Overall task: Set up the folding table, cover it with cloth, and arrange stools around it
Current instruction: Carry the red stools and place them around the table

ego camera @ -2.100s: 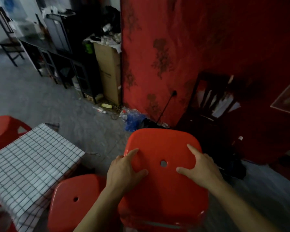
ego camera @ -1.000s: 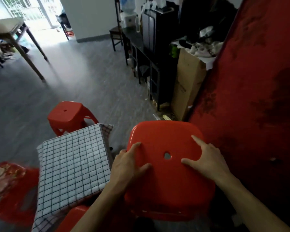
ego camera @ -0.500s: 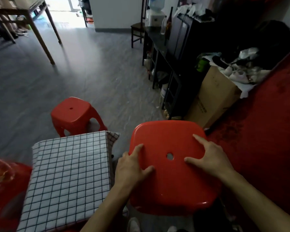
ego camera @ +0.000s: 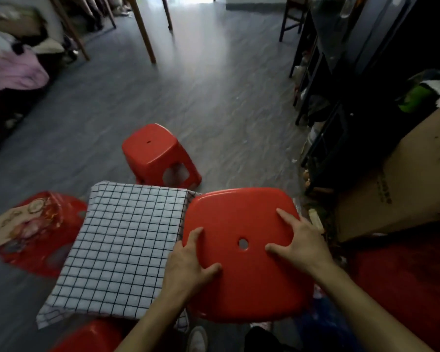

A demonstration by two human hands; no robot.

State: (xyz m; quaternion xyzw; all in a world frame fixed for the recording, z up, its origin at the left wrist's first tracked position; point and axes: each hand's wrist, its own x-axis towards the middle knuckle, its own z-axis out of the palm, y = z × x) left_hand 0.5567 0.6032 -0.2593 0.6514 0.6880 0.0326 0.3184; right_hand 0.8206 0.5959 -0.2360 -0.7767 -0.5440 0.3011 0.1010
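Both hands hold one red stool (ego camera: pixel 241 252) by its seat. On the left hand (ego camera: pixel 188 262) the thumb lies on top and the fingers go down over the seat's left edge. The right hand (ego camera: pixel 301 246) lies on the seat with its fingers spread; the far ones seem to reach past the right edge, so it looks like a hold too. You cannot see the stool's legs, so you cannot tell if it is up in the air or on the ground.

The gray floor (ego camera: pixel 214 97) is the biggest thing here. Next comes the little table (ego camera: pixel 122 250), which already has its checked cloth on. The held stool is just to the right of the table, and its seat looks like it covers the cloth's right edge. A second red stool (ego camera: pixel 158 153) stands just past the table's far side. A red stool with a picture on its seat (ego camera: pixel 33 229) is at the left side. A bit of one more red stool (ego camera: pixel 89 336) peeks out at the near side. A brown box (ego camera: pixel 396 184) sits on the right, near the held stool.

I think the job is nearly done, and this is the last stool. To do it well, keep the seat flat. Lower it by the table's right side, clear of the cloth, so the cloth does not get pulled. Mind the box. Let go only when all the legs stand firm.
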